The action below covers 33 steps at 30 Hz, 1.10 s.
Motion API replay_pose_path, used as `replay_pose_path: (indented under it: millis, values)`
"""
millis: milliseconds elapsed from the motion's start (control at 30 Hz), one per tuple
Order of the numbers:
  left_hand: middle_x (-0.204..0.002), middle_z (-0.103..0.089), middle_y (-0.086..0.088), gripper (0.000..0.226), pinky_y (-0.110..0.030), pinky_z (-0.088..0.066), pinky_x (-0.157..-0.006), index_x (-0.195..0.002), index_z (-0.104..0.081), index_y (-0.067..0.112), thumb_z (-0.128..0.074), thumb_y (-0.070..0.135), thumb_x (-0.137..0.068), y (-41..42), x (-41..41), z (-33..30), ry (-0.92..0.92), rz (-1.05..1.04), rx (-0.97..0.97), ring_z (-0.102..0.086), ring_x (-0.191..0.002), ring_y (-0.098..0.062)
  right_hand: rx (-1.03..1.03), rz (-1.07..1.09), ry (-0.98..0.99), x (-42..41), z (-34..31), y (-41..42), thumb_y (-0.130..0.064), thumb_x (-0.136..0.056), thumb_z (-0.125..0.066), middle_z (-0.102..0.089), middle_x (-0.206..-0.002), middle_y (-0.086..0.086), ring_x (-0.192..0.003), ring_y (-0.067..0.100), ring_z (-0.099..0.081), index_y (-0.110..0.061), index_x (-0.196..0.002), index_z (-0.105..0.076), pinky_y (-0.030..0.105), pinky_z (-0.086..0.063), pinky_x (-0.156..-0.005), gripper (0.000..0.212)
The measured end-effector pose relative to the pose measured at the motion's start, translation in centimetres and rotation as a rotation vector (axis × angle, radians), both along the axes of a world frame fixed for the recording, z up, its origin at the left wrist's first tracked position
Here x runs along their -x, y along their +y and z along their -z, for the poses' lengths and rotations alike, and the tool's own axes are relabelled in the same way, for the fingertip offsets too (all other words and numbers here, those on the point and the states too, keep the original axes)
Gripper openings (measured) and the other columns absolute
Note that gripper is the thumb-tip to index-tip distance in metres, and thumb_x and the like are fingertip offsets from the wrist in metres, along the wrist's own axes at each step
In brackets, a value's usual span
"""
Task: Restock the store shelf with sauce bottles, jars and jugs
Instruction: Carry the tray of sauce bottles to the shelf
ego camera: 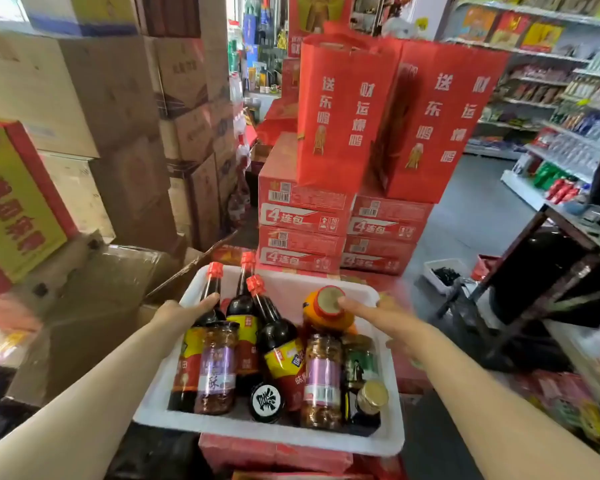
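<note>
Brown cardboard boxes (84, 98) piled very high on the left. Store shelves (551, 98) full of packets far off on the right. Two big red bags (343, 112) on red cartons (305, 223) in the middle, past the bin.

A white foam bin (267, 434) down low, sitting on red boxes (274, 457), with both arms around it. Inside the bin, all the things to put on the shelf, packed close together:

Three tall dark sauce bottles (278, 341) with red caps, leaning back, on the left and in the middle. An orange jug (329, 317) with a red lid at the far right of the bin. Two jars with purple labels (219, 365), full of brown bits, near the front. A green jar (359, 362) on the right side. A small jar with a gold lid (373, 396) in the front right corner. A black lid with a white mark (266, 403) at the front, between the purple jars.

Left hand (184, 311) on the far left edge of the bin, fingers curled over the rim and touching the left bottle's neck. Right hand (374, 315) just beside the jug, fingers held out straight and close together, fingertips touching the red lid. Not gripping the lid, only touching.
</note>
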State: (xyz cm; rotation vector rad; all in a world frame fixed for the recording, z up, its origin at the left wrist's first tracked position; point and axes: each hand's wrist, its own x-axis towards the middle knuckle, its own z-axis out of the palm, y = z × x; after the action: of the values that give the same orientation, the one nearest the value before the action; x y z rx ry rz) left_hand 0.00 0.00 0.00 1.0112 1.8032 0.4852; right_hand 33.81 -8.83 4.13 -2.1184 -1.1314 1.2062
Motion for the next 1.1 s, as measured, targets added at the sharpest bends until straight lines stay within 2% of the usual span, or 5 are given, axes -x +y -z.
replay_pose_path:
  millis: [233,500,633,833,1100]
  values:
    - [-0.117,-0.059,-0.014,0.156,-0.052,-0.053,-0.088,-0.129,-0.05,0.009,-0.056,0.1,-0.003,2.8,1.0,5.7,0.136,-0.042,-0.013,-0.059,-0.106,-0.036,0.07,0.082,0.131,-1.0,2.1,1.0,-0.088,-0.04,-0.077,-0.045,-0.152,0.009,-0.139,0.03,-0.044,-0.019,-0.151,-0.038,0.048,-0.033,-0.116,0.136]
    - [-0.119,-0.06,-0.012,0.15,-0.052,-0.053,-0.091,-0.127,-0.049,0.014,-0.062,0.097,-0.002,1.2,1.9,7.5,0.099,-0.209,0.028,-0.061,-0.108,-0.035,0.076,0.103,0.284,-1.3,3.0,0.5,-0.079,-0.046,-0.084,-0.063,-0.127,0.002,-0.124,0.028,-0.056,-0.024,-0.125,-0.057,0.047,-0.04,-0.111,0.1]
    - [-0.126,-0.057,-0.015,0.146,-0.051,-0.053,-0.088,-0.137,-0.042,0.009,-0.076,0.087,-0.019,-3.6,1.3,4.0,-0.021,-0.308,0.027,-0.056,-0.114,-0.037,0.051,0.106,0.267,-1.9,4.3,0.5,-0.088,-0.036,-0.08,-0.066,-0.129,0.0,-0.121,0.026,-0.059,-0.036,-0.13,-0.059,0.051,-0.039,-0.113,0.109]
    - [-0.11,-0.061,-0.017,0.097,-0.041,-0.05,-0.07,-0.132,-0.046,-0.004,-0.083,0.055,-0.066,-8.4,1.9,2.1,-0.148,-0.43,0.068,-0.062,-0.094,-0.033,0.103,-0.027,0.258,0.1,2.2,-0.1,-0.087,-0.042,-0.079,-0.065,-0.129,0.002,-0.124,0.026,-0.057,-0.029,-0.132,-0.058,0.049,-0.036,-0.115,0.109]
    - [-0.108,-0.064,-0.015,0.1,-0.044,-0.05,-0.062,-0.131,-0.048,0.002,-0.09,0.054,-0.056,-13.2,5.0,3.5,-0.33,-0.602,0.116,-0.066,-0.084,-0.031,0.194,-0.131,0.172,-0.2,5.3,0.7,-0.093,-0.039,-0.074,-0.038,-0.158,0.005,-0.144,0.032,-0.037,-0.032,-0.153,-0.032,0.056,-0.025,-0.119,0.136]
